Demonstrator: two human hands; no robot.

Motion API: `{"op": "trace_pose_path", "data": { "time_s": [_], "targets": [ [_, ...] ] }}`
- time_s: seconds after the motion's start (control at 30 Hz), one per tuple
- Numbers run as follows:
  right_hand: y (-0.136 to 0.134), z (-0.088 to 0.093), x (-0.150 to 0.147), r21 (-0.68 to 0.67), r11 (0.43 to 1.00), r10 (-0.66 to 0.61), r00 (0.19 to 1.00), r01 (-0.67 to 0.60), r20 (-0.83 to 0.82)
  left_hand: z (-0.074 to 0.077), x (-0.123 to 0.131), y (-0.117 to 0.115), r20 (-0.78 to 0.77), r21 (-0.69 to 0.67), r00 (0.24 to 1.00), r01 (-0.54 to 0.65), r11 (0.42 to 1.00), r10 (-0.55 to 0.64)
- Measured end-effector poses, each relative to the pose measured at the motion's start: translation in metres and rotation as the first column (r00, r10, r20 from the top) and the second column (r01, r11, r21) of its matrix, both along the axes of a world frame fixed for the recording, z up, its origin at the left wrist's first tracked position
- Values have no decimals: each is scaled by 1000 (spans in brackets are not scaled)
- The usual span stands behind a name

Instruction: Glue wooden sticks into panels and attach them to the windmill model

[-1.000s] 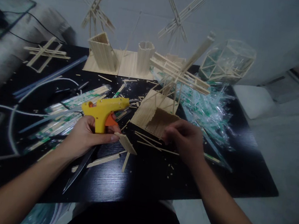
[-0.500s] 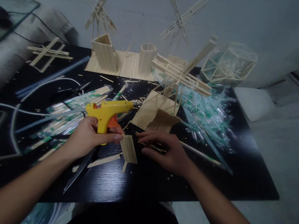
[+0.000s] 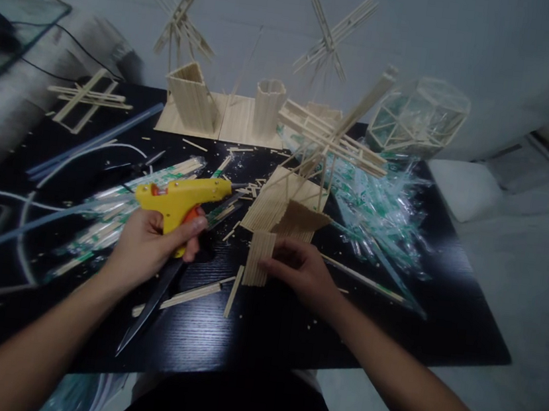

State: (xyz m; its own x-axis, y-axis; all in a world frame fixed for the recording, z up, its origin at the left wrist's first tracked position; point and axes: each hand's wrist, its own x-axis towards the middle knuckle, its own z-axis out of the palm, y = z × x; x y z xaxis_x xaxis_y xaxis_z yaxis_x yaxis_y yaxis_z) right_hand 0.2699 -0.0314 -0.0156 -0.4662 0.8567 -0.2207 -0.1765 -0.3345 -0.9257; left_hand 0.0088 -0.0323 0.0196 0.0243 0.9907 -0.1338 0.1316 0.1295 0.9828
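Note:
My left hand point(image 3: 150, 243) is wrapped round the grip of a yellow glue gun point(image 3: 180, 195), thumb by its orange trigger, with the nozzle pointing right. Between the thumb and fingers of my right hand point(image 3: 303, 272) is a small panel of thin wooden sticks point(image 3: 258, 259) laid side by side, gripped at its right edge. Just beyond it stands a wooden windmill model point(image 3: 330, 147) on a stick base, with a folded stick panel point(image 3: 298, 222) at its front. A loose short stick point(image 3: 234, 291) lies on the table left of the small panel.
On the black table point(image 3: 288, 340), a knife point(image 3: 148, 313) lies below the glue gun beside loose sticks point(image 3: 193, 297). Bagged sticks point(image 3: 107, 218) and a white cable point(image 3: 26, 228) are at left, crumpled plastic wrap point(image 3: 384, 206) at right. More stick models point(image 3: 195, 99) stand against the wall.
The small stick panel has passed from my left hand's fingertips into my right hand and stands more upright. My left hand has drawn back leftward with the glue gun.

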Motion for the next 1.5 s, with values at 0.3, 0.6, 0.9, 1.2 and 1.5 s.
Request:
{"op": "trace_pose_path", "data": {
  "time_s": [0.3,0.6,0.9,1.2,1.5],
  "targets": [
    [5,4,7,-138,974,-191,977,178,-91,-6,-24,-2,26,22,952,305,952,-306],
    [7,4,9,-139,976,-186,977,170,-107,0,-20,-1,-34,-67,928,369,927,-372],
    [6,5,9,-139,980,-161,980,144,-121,-1,-18,-1,7,-88,944,330,940,-330],
    [6,5,8,-157,976,-174,977,153,-124,0,-17,-2,-3,-110,952,305,946,-307],
    [7,7,8,-155,981,-142,980,121,-138,-7,-22,-2,-18,-104,944,326,939,-330]
  ]
}}
